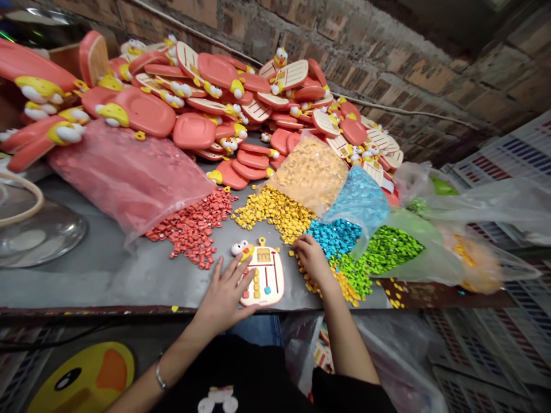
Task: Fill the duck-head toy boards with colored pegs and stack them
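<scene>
A cream toy board (278, 287) with a duck head, bulging eyes and slots lies on the grey table near its front edge. Yellow button pieces (256, 282) fill one slot, a blue piece (267, 290) sits low in another, and red pieces show partly beside my fingers. My left hand (226, 292) rests over the board's left side, fingers spread. To the right of the board, my right hand (312, 258) is closed with its fingertips pinched, next to the small blue pieces (336, 236); what is between the fingertips is too small to make out.
Red pieces (198, 226), yellow pieces (275, 209) and green pieces (391, 249) spill from plastic bags. Flat yellow pieces (344, 289) lie near the front edge. Red-backed duck toys (206, 132) are heaped against the brick wall. A clear round container (38, 235) stands left.
</scene>
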A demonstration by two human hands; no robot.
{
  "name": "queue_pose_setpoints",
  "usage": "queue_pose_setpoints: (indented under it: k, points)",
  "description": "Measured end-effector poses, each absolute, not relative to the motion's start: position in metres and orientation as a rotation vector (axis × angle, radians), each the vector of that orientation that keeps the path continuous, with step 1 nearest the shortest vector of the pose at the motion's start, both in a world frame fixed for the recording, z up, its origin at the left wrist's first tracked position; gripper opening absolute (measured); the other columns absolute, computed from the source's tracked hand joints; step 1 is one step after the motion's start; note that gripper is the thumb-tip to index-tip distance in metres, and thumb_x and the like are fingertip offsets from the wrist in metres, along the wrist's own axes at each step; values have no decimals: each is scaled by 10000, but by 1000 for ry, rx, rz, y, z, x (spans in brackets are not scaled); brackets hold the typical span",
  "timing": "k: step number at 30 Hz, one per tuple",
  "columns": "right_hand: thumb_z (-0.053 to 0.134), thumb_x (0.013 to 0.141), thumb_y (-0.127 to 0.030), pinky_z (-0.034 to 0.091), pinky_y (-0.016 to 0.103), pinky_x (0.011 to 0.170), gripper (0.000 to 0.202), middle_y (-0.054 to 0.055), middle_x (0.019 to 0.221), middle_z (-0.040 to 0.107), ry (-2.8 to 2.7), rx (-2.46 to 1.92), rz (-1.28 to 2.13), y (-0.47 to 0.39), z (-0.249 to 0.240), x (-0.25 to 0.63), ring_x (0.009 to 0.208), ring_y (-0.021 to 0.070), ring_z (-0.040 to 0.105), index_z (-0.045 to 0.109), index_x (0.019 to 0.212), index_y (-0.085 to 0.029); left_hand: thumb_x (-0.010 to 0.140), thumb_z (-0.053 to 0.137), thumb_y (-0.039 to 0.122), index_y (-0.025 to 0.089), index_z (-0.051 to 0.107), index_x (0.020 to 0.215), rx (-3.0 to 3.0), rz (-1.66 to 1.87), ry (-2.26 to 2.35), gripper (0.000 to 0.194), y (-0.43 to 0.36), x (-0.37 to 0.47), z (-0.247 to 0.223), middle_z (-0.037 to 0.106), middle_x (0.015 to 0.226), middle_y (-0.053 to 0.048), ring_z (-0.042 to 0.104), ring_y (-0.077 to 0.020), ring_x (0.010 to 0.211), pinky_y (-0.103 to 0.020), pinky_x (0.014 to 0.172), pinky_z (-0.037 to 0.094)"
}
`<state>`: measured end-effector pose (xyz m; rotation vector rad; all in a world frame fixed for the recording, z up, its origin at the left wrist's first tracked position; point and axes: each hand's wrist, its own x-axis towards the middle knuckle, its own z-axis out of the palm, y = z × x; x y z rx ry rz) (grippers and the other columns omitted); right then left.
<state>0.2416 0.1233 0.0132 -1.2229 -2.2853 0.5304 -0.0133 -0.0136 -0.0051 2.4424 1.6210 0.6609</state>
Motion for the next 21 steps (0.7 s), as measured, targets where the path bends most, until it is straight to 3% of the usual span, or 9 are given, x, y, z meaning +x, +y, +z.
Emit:
queue_pose_setpoints:
  k: [6, 10, 17, 21]
  points:
    - [608, 840, -192, 494, 361, 816, 72, 64, 946, 608, -2090, -1029, 774, 111, 35, 223, 922, 211, 595, 677, 848, -214, 819, 544, 629, 188, 545, 1297, 2467, 685, 1612, 651, -14, -14, -8, 360, 1515, -105, 254, -309, 1423, -547, 1171, 3]
    - [619, 864, -244, 501, 348, 791, 75, 62, 913, 645, -2134, -944, 884, 106, 31, 204, 892, 201, 613, 686, 850, -213, 811, 545, 648, 182, 558, 1281, 2470, 709, 1609, 662, -13, -14, -11, 368, 1510, -107, 256, -311, 1420, -551, 1168, 6]
    - [588, 894, -190, 466, 383, 801, 101, 65, 855, 675, -2297, -985, 604, 105, 16, 197, 873, 223, 563, 675, 847, -213, 809, 551, 641, 202, 542, 1306, 2483, 705, 1607, 663, -13, -15, -11, 358, 1517, -98, 252, -309, 1421, -553, 1165, -12]
    - [575, 900, -164, 466, 369, 786, 113, 65, 868, 656, -2361, -899, 658, 95, 19, 203, 867, 214, 557, 669, 861, -209, 809, 560, 628, 200, 544, 1302, 2480, 707, 1616, 653, -12, -14, -11, 376, 1507, -97, 268, -310, 1414, -558, 1164, -2]
